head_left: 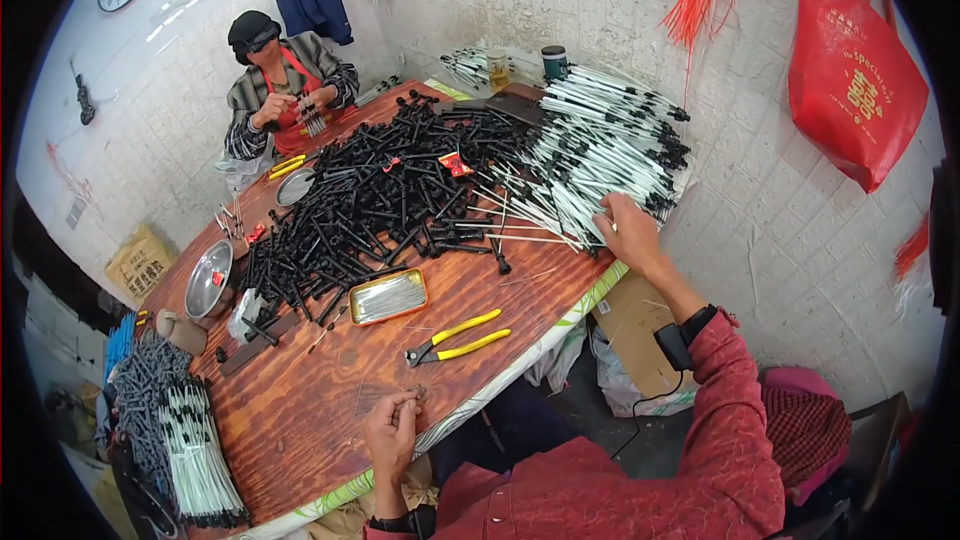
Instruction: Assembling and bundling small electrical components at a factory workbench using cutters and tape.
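My left hand (391,430) is closed in a pinch just above the table's near edge; what its fingers hold is too small to make out. Several thin wires lie on the wood beside it. At the right end of the table, my right hand (630,228) reaches to a heap of white rods with black ends (595,150), its fingers closed on a white rod end. Between my hands rest yellow-handled pliers (458,338), jaws toward the left. Beyond them sits a shallow tin (388,297) full of thin silvery pins. A large pile of black plastic rods (370,180) covers the table's middle.
Across the table, a person (285,90) in a red apron handles a bunch of rods. A metal bowl (209,280) and a beige cup (181,333) stand at the left. Bundled white rods (205,455) lie near left. A red bag (856,80) hangs on the right wall.
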`<state>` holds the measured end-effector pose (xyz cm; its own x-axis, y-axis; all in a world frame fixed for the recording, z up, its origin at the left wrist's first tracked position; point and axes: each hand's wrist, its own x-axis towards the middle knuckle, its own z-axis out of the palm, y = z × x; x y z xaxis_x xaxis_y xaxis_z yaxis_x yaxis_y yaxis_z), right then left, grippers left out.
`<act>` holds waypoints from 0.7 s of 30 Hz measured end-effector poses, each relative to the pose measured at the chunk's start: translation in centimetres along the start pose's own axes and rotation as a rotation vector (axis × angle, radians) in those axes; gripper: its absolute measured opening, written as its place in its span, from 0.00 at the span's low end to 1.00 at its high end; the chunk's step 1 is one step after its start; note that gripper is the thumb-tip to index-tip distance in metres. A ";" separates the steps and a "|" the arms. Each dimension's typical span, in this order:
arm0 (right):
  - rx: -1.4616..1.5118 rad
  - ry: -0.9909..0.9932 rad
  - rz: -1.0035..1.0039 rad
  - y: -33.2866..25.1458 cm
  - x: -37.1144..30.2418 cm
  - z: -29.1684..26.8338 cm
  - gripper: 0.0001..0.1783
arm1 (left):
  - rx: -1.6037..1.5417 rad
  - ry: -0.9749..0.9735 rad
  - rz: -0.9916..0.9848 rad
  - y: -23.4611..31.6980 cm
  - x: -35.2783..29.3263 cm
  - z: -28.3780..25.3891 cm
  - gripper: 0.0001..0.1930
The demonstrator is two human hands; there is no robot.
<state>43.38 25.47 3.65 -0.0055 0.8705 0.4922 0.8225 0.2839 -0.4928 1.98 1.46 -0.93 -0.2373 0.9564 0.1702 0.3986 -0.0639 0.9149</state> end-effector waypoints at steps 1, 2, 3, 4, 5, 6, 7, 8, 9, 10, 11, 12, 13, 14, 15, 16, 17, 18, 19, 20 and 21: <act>-0.061 0.019 -0.086 -0.7 -0.9 -0.1 0.11 | 0.000 0.003 -0.004 0.0 -0.2 -0.1 0.06; -0.127 0.041 -0.172 -1.2 -1.6 -0.4 0.10 | -0.004 0.005 -0.004 0.0 -0.2 0.0 0.06; -0.193 0.063 -0.260 -1.4 -2.1 -0.5 0.10 | -0.009 0.008 -0.005 0.2 -0.2 0.1 0.06; -0.193 0.062 -0.254 -1.2 -2.3 -0.4 0.10 | -0.007 0.002 -0.006 0.3 -0.2 0.1 0.06; -0.252 0.030 -0.269 -0.9 -2.5 0.0 0.09 | -0.006 0.003 -0.005 0.4 -0.1 0.1 0.06; -0.311 -0.003 -0.284 -0.6 -2.5 0.4 0.09 | -0.006 0.005 -0.005 0.6 0.0 0.2 0.06; -0.372 -0.035 -0.301 -0.5 -2.6 0.6 0.08 | -0.008 0.007 -0.004 0.7 0.1 0.2 0.06; -0.373 -0.037 -0.299 -0.3 -2.4 0.5 0.08 | -0.009 0.005 -0.005 0.8 0.1 0.1 0.06; -0.327 -0.022 -0.282 -0.2 -2.1 0.4 0.09 | 0.002 0.003 0.009 0.7 0.1 0.0 0.06; -0.281 -0.008 -0.265 -0.1 -1.8 0.3 0.09 | 0.013 0.002 0.022 0.7 0.0 0.0 0.05; -0.235 0.007 -0.248 0.0 -1.5 0.2 0.10 | 0.023 0.001 0.037 0.7 0.0 -0.1 0.05; -0.235 0.007 -0.249 0.2 -1.4 0.3 0.10 | 0.022 0.002 0.037 0.8 0.0 -0.1 0.05; -0.171 0.039 -0.158 0.4 -1.4 0.4 0.10 | 0.029 0.005 0.044 0.9 0.0 -0.1 0.05; -0.108 0.071 -0.067 0.6 -1.3 0.4 0.11 | 0.036 0.008 0.053 0.9 0.0 -0.1 0.06; -0.044 0.103 0.025 0.9 -1.3 0.3 0.13 | 0.043 0.010 0.062 1.0 -0.1 -0.1 0.06; -0.046 0.105 0.025 1.3 -1.4 -0.1 0.13 | 0.041 0.010 0.064 1.0 -0.2 -0.1 0.06; 0.298 -0.081 0.282 1.4 -1.3 -0.6 0.12 | 0.040 0.014 0.065 0.9 -0.3 -0.1 0.06; 0.641 -0.270 0.538 1.5 -1.3 -1.0 0.11 | 0.038 0.018 0.066 0.8 -0.4 -0.2 0.06; 0.984 -0.463 0.791 1.6 -1.3 -1.3 0.11 | 0.036 0.021 0.068 0.8 -0.4 -0.1 0.06; 0.983 -0.462 0.789 1.6 -1.2 -1.5 0.11 | 0.035 0.023 0.069 0.8 -0.3 -0.1 0.06; 1.114 -0.491 0.767 1.5 -1.2 -1.7 0.12 | 0.046 0.026 0.081 0.9 -0.1 -0.1 0.06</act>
<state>45.59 24.18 3.48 -0.1538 0.9327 -0.3263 -0.1513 -0.3485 -0.9250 2.30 1.23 -0.08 -0.2254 0.9408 0.2531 0.4573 -0.1273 0.8802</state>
